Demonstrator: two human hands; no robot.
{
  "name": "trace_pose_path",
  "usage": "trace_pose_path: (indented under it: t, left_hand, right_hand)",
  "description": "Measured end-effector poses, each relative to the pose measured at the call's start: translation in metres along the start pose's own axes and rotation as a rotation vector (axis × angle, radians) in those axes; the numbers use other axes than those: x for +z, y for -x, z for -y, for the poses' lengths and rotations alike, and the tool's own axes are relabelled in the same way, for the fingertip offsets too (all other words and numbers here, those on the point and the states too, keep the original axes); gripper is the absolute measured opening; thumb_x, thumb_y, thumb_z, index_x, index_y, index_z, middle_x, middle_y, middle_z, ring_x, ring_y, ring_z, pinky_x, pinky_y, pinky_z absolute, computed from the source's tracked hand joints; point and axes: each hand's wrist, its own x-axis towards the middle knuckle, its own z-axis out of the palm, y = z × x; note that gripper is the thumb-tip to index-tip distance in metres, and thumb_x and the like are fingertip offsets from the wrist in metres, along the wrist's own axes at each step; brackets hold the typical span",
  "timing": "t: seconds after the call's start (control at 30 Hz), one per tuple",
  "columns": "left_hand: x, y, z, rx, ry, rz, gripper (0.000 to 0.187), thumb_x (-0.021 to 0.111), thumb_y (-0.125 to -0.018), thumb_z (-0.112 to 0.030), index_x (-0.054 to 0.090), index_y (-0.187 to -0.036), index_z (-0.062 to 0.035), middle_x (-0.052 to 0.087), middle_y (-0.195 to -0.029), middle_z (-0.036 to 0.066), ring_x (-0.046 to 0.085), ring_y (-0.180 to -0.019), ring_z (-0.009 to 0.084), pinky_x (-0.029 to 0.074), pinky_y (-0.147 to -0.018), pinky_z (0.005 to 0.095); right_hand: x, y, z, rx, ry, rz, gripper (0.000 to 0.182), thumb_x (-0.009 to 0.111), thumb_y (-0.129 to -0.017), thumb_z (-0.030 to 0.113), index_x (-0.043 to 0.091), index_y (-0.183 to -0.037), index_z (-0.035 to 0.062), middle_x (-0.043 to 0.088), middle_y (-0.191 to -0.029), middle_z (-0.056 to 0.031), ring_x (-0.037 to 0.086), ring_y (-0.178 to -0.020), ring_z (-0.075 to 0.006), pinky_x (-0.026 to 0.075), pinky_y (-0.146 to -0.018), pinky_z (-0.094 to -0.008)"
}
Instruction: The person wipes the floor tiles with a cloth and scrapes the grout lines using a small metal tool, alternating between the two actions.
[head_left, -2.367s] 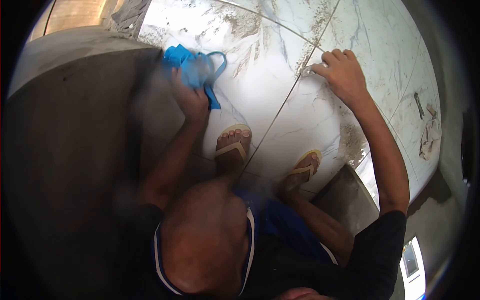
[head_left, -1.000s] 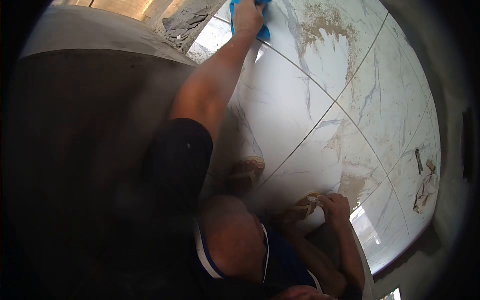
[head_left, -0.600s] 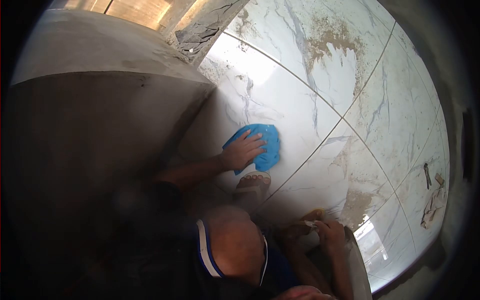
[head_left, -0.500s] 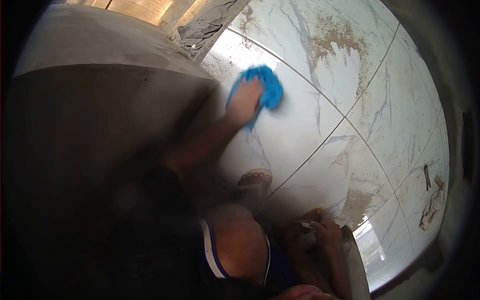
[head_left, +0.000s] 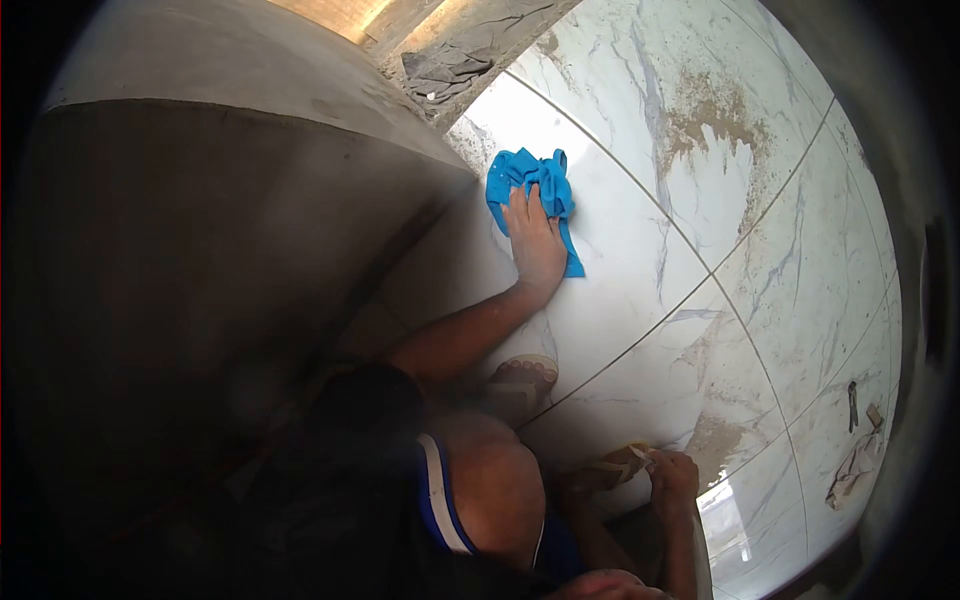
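My left hand (head_left: 538, 245) presses down on a bunched blue cloth (head_left: 552, 192), fingers lying over its folds on the white marbled floor tile (head_left: 610, 260). Part of the cloth trails out beside the wrist. Lower right, my right hand (head_left: 675, 478) is closed, with a small pale piece (head_left: 641, 454) poking out from its fingertips; its kind is too small to make out. That hand is close to one of my sandalled feet (head_left: 612, 470).
A dark grey wall (head_left: 250, 220) rises along the left. Brown dried residue (head_left: 715, 125) marks several tiles. Far right, a dark hand tool (head_left: 853, 407) lies near a crumpled pale scrap (head_left: 856, 468). Grey crumpled material (head_left: 445, 72) sits by the upper edge.
My left hand, blurred before, has drawn the blue cloth slightly down the tile and now shows flatter fingers. The view has shifted a little. My right hand still holds the small pale piece.
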Motion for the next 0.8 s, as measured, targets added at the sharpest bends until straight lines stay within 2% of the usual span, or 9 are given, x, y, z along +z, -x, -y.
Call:
trace_pose_path:
  t: [0.07,0.23,0.3,0.4,0.5,0.57,0.7,0.73,0.8]
  left_hand:
    - [0.011,-0.012,0.002,0.028,-0.059,-0.075,0.050,0.057,-0.097,-0.006,0.043,-0.143,0.0080,0.044,-0.146,0.031,0.036,-0.144,0.0452,0.023,-0.122,0.0579]
    - [0.049,-0.149,0.017,-0.347,-0.166,-0.463,0.046,0.054,-0.097,-0.006,0.046,-0.141,0.0046,0.049,-0.143,0.026,0.041,-0.142,0.0403,0.023,-0.123,0.0561]
    - [0.032,-0.208,0.027,-0.497,-0.166,-0.403,0.043,0.051,-0.099,-0.009,0.048,-0.140,0.0037,0.048,-0.146,0.022,0.041,-0.144,0.0364,0.023,-0.124,0.0545]
    - [0.005,-0.267,0.027,-0.586,-0.102,-0.564,0.041,0.052,-0.097,-0.007,0.049,-0.137,0.0032,0.048,-0.145,0.022,0.041,-0.143,0.0372,0.019,-0.125,0.0574]
    - [-0.005,-0.236,-0.022,-0.144,0.016,-0.543,0.043,0.052,-0.096,-0.006,0.048,-0.139,0.0041,0.048,-0.144,0.024,0.040,-0.143,0.0391,0.015,-0.125,0.0610]
    - [0.008,-0.181,-0.031,-0.072,0.112,-0.593,0.047,0.054,-0.096,-0.005,0.046,-0.141,0.0061,0.046,-0.144,0.026,0.038,-0.143,0.0426,0.011,-0.124,0.0636]
    - [0.021,-0.085,0.001,-0.335,-0.011,-0.284,0.052,0.056,-0.095,-0.004,0.045,-0.145,0.0064,0.043,-0.147,0.028,0.039,-0.141,0.0457,0.021,-0.124,0.0574]
    - [0.022,-0.088,0.009,-0.348,-0.037,-0.278,0.052,0.057,-0.095,-0.005,0.045,-0.145,0.0061,0.043,-0.147,0.029,0.041,-0.140,0.0448,0.027,-0.123,0.0525]
    - [0.026,-0.127,0.000,-0.389,-0.092,-0.351,0.053,0.058,-0.094,-0.005,0.045,-0.145,0.0059,0.044,-0.147,0.028,0.041,-0.140,0.0440,0.028,-0.123,0.0507]
  right_hand:
    - [0.006,0.002,0.004,-0.030,-0.009,-0.009,0.030,0.078,-0.079,0.005,0.075,-0.108,0.0102,0.070,-0.092,-0.0116,0.065,-0.087,-0.0334,0.051,-0.076,-0.0462]
    - [0.009,0.003,0.010,0.009,-0.016,-0.014,0.027,0.077,-0.080,0.010,0.075,-0.107,0.0132,0.066,-0.091,-0.0071,0.065,-0.088,-0.0314,0.048,-0.077,-0.0464]
    - [0.001,0.003,0.006,0.004,-0.019,-0.052,0.028,0.077,-0.080,0.009,0.075,-0.108,0.0125,0.067,-0.093,-0.0076,0.064,-0.089,-0.0317,0.048,-0.078,-0.0463]
    - [-0.002,0.004,-0.002,0.010,-0.023,-0.131,0.030,0.077,-0.080,0.008,0.074,-0.110,0.0105,0.067,-0.096,-0.0094,0.064,-0.089,-0.0325,0.048,-0.079,-0.0461]
    - [-0.004,0.008,-0.010,0.045,-0.054,-0.149,0.031,0.076,-0.081,0.007,0.073,-0.112,0.0073,0.067,-0.099,-0.0125,0.064,-0.091,-0.0339,0.048,-0.080,-0.0458]
    - [-0.002,0.014,-0.016,0.066,-0.063,-0.124,0.032,0.076,-0.081,0.006,0.073,-0.113,0.0071,0.067,-0.099,-0.0130,0.064,-0.092,-0.0340,0.049,-0.081,-0.0457]
    - [0.001,0.009,-0.009,0.030,-0.079,-0.103,0.032,0.077,-0.081,0.007,0.073,-0.113,0.0072,0.068,-0.098,-0.0120,0.064,-0.092,-0.0341,0.049,-0.081,-0.0463]
    - [0.002,0.004,-0.006,0.021,-0.084,-0.093,0.031,0.077,-0.081,0.007,0.073,-0.112,0.0073,0.068,-0.098,-0.0118,0.064,-0.092,-0.0342,0.049,-0.081,-0.0464]
    - [0.000,0.002,0.005,0.007,-0.065,-0.062,0.030,0.076,-0.082,0.007,0.073,-0.112,0.0075,0.068,-0.098,-0.0114,0.063,-0.092,-0.0342,0.049,-0.081,-0.0468]
